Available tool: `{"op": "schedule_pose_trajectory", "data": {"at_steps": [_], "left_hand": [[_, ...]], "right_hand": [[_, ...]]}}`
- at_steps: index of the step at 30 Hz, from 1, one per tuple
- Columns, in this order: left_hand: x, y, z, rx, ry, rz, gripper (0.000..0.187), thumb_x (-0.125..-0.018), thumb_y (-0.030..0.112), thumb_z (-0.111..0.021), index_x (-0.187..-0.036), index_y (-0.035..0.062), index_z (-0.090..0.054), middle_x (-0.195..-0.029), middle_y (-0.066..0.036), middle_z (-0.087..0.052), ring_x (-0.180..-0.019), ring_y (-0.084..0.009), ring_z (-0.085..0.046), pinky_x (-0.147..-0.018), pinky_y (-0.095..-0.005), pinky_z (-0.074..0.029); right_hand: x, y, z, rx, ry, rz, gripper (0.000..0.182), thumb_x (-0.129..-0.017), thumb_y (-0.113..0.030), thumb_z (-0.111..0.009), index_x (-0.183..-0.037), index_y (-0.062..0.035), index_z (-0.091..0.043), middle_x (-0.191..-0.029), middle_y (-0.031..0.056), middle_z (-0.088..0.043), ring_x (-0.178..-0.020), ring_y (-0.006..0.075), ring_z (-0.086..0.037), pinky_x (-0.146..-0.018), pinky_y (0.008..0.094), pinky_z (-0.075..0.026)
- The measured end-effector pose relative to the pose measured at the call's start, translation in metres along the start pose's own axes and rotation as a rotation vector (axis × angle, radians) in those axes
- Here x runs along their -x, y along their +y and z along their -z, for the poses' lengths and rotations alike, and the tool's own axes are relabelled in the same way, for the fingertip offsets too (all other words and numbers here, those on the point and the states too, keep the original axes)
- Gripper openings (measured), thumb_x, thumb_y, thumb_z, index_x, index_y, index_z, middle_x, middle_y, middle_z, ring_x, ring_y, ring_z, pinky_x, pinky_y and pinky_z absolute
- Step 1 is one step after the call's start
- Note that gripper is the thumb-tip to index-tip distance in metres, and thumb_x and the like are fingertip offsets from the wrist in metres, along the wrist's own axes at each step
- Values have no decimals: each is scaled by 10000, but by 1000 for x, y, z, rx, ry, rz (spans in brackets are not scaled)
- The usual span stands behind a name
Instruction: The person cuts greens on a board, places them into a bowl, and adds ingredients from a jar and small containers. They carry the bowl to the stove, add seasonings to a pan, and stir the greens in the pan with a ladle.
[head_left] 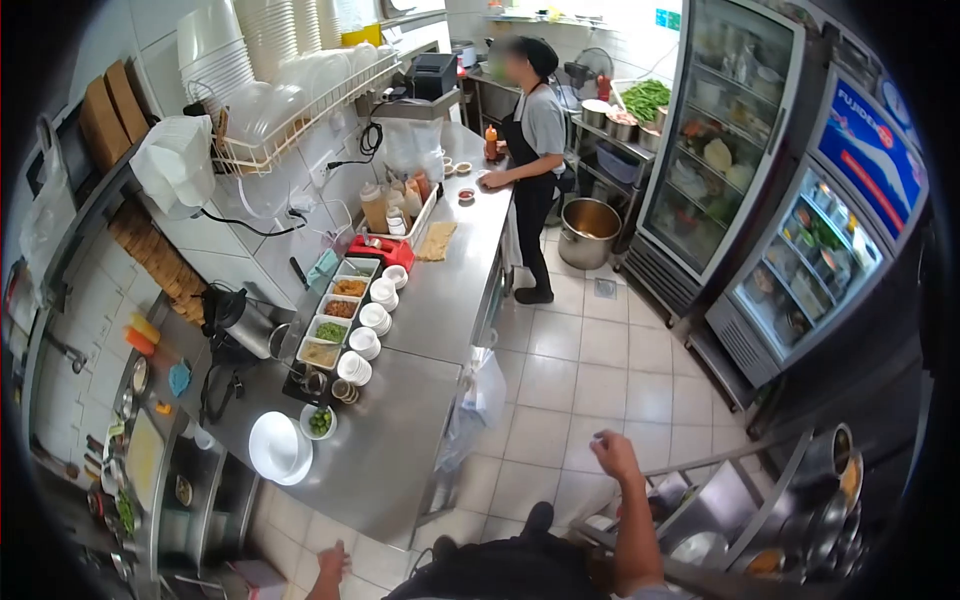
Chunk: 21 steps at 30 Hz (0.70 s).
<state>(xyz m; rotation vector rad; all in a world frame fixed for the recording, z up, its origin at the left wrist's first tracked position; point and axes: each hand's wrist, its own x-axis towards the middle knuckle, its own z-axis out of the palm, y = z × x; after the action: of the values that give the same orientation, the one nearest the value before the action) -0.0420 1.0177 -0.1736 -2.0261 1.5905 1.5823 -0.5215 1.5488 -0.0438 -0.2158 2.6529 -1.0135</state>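
Note:
My left hand (335, 561) hangs low at the bottom of the head view, over the tiled floor near the counter's end. Its fingers are spread and hold nothing. My right hand (617, 457) is raised over the floor, left of a metal rack. Its fingers are curled in; a small pale spot shows at the fingertips, and I cannot make out whether anything is held. On the steel counter (410, 400) ahead stand stacked white bowls (280, 448), a small bowl of green limes (318, 421), and a row of topping tubs (330, 331) beside stacked white cups (375, 318).
A co-worker (535, 130) in a black apron stands at the counter's far end, one hand near small cups. A large pot (589, 232) sits on the floor. Two glass-door fridges (715, 150) line the right. A rack with pans (740, 500) stands close by my right arm.

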Motion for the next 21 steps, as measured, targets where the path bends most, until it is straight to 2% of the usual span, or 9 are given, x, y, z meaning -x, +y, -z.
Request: {"op": "schedule_pose_trajectory", "data": {"at_steps": [1,2,4,7,10,16,17,20,21], "left_hand": [[25,-14,-11,-46,0,69,531,-901,458,-619,-1088,-37,-576,-899,-141,-653,-684,-249,-632,-554,-394,-535],[47,-30,-22,-92,-1,138,463,-921,396,-601,-1071,-41,-584,-884,-141,-654,-677,-243,-637,-531,-380,-535],[82,-61,-48,-173,-81,148,449,-920,385,-603,-1066,-40,-587,-882,-139,-656,-682,-241,-640,-532,-377,-536],[129,-95,-91,-292,-220,69,430,-920,368,-605,-1060,-38,-592,-880,-136,-659,-689,-237,-646,-534,-372,-537],[160,-108,-131,-337,-289,19,410,-919,350,-608,-1053,-37,-597,-877,-134,-661,-695,-233,-651,-536,-367,-538],[161,-68,-199,-306,-303,12,370,-918,316,-613,-1039,-34,-607,-871,-128,-667,-709,-225,-661,-540,-358,-540],[156,-56,-211,-288,-298,18,363,-918,310,-613,-1037,-33,-609,-870,-128,-668,-711,-223,-663,-540,-357,-540],[140,-17,-248,-232,-270,39,344,-917,293,-616,-1030,-32,-613,-868,-125,-671,-718,-219,-668,-542,-352,-541],[132,-3,-261,-209,-262,45,337,-917,287,-617,-1028,-31,-615,-867,-124,-672,-721,-218,-670,-543,-350,-542]], "right_hand": [[-18,1,17,-44,91,-7,352,-848,-275,-658,-1070,-2,-677,-884,200,-707,-837,330,-684,-773,398,-532],[-36,1,33,-41,82,9,352,-848,-275,-658,-1070,-2,-677,-884,200,-707,-837,330,-684,-773,398,-532],[-66,2,57,-80,170,13,346,-847,-268,-656,-1064,0,-680,-890,204,-708,-829,340,-686,-761,397,-535],[-111,-8,74,-63,93,70,352,-847,-265,-653,-1075,2,-676,-926,216,-706,-867,344,-685,-781,393,-533],[-143,-51,79,-94,-50,179,371,-860,-264,-644,-1119,0,-656,-987,220,-702,-930,320,-682,-823,377,-528],[-219,-97,65,-140,-311,423,360,-883,-243,-646,-1154,-6,-640,-991,200,-706,-917,294,-682,-825,361,-527],[-234,-98,61,-133,-329,439,350,-890,-234,-637,-1152,-2,-639,-945,168,-709,-861,250,-674,-800,344,-526],[-289,-77,40,-238,-344,400,351,-882,-235,-609,-1121,20,-646,-931,204,-698,-896,302,-673,-816,362,-508],[-320,-38,10,-352,-329,348,316,-876,-230,-615,-1075,13,-654,-854,167,-700,-807,258,-672,-754,357,-514]]}}
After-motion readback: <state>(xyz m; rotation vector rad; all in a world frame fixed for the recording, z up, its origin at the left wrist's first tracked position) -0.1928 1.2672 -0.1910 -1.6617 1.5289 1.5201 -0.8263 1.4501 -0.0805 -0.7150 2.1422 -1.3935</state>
